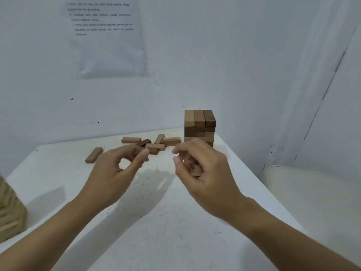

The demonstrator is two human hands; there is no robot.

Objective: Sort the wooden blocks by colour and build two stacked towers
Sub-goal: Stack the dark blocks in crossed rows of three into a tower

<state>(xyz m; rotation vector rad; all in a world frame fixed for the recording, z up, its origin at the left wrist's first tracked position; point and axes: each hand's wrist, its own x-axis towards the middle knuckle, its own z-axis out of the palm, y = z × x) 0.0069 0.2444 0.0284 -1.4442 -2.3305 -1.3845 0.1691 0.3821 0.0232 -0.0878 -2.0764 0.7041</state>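
A tower of brown blocks [199,122] in mixed shades stands at the table's far right corner. Several loose brown blocks [168,141] lie in a small heap left of it, and one single block [94,155] lies apart further left. My left hand [115,171] hovers just in front of the heap with fingers loosely curled and the thumb near a block; nothing is in it. My right hand [205,173] is raised in front of the tower, its fingers curled round a small brown block [196,172] that is mostly hidden.
A stack of pale blocks [10,214] stands at the left edge, partly out of view. The white table [156,222] is speckled and ends at a wall corner. A white cushion [312,194] lies right of the table. A printed sheet [107,36] hangs on the wall.
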